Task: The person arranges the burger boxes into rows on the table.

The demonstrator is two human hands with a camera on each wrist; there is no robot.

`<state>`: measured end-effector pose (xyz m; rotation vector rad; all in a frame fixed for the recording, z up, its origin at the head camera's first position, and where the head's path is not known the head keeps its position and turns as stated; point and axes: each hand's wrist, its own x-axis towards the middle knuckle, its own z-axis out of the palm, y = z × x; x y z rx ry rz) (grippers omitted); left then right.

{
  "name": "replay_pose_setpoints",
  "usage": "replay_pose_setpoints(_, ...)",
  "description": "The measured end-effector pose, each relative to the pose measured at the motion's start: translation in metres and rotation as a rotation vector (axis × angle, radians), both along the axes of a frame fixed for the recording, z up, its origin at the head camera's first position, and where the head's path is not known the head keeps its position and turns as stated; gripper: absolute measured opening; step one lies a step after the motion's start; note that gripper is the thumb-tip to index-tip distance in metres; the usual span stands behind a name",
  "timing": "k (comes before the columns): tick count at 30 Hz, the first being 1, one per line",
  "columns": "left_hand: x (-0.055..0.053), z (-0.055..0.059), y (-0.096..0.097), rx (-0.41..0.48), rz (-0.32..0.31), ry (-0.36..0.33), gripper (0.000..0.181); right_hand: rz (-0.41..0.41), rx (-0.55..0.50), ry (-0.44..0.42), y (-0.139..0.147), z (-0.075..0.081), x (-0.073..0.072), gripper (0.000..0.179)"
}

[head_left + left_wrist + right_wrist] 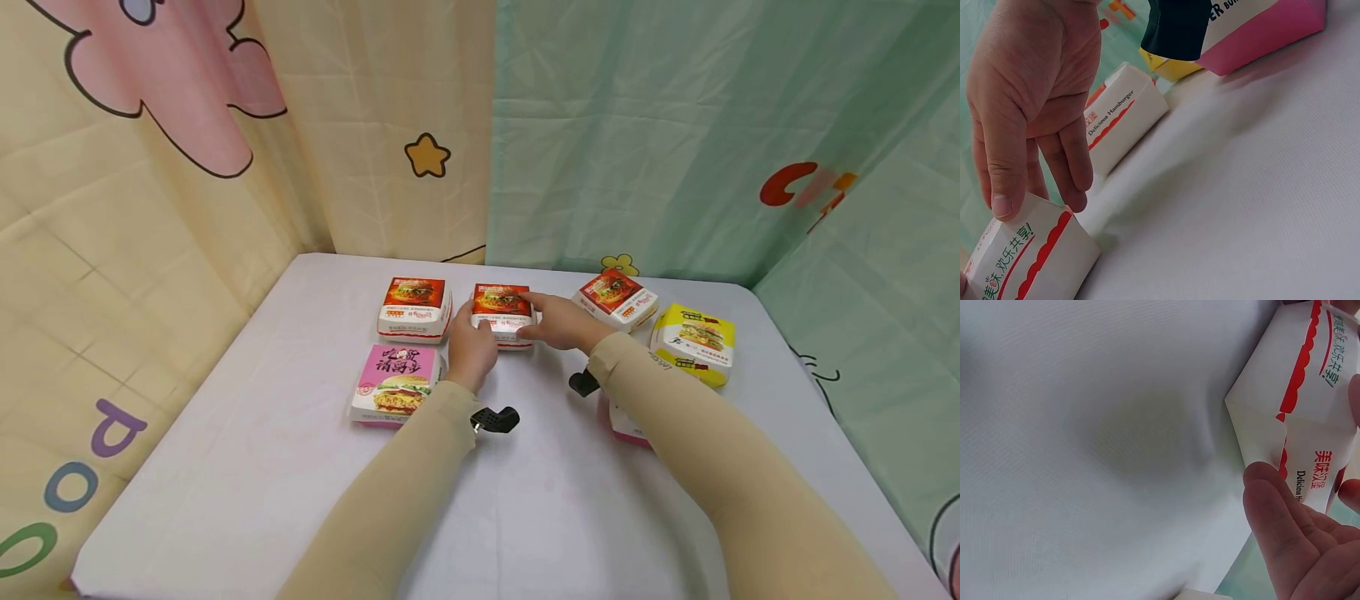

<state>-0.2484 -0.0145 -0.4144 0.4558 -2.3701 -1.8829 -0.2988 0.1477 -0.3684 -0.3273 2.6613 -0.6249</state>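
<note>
A red-and-white burger box (501,302) sits at the back middle of the table, between both hands. My left hand (471,350) grips its left side, thumb over the front edge. On the right, my right hand (561,323) holds the box by its right side, fingers spread along the top edge and side. The right wrist view shows the right hand (1310,544) at the box's "Delicious" side. In the left wrist view, the right hand (1035,94) reaches down onto the box (1047,256); of the left hand, only a fingertip shows at the edge.
Left of it stands another red-and-white box (415,310), with a pink-topped box (397,385) in front. At the right are a third red-and-white box (615,298), a yellow box (693,342) and a pink-and-white box (628,427) mostly under the right sleeve. Curtains (637,150) surround the table (525,517).
</note>
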Motion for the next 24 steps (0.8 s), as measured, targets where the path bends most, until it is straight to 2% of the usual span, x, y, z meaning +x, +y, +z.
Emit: replay_pose_setpoints(24,0.0041,0.0036,-0.0008,-0.02,-0.002,0.001,0.054,0.006,0.016,-0.009,0.0034,0.004,0.005,0.087)
